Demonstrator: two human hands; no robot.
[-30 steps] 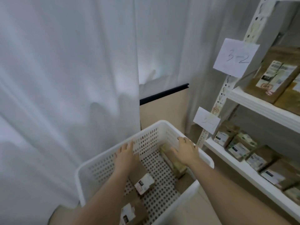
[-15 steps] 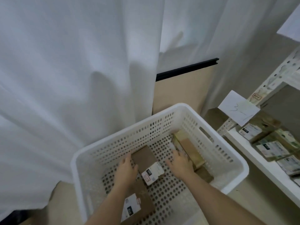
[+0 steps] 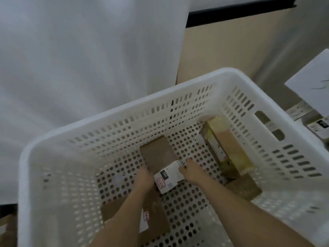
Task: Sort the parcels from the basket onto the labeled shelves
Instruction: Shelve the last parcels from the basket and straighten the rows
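A white perforated basket [image 3: 187, 81] fills the view from above. On its floor lies a brown parcel [image 3: 158, 154] with a white label at its near end. My left hand [image 3: 144, 177] rests against the parcel's left side and my right hand [image 3: 191, 171] touches the label's right edge, so both hands flank it. Whether they grip it is unclear. A second brown parcel [image 3: 156, 216] lies under my left forearm. A longer parcel with yellowish tape [image 3: 229, 148] leans along the basket's right wall, with a small brown parcel [image 3: 243, 188] at its near end.
A white curtain [image 3: 80, 59] hangs behind the basket. A tan board with a black top edge [image 3: 222, 50] stands behind it on the right. At the far right edge are a paper shelf label [image 3: 313, 82] and a bit of shelf with a parcel [image 3: 318, 127].
The view has tilted down and closed in on the basket. Both hands have come down from the basket's far rim to either side of the labelled brown parcel on the floor.
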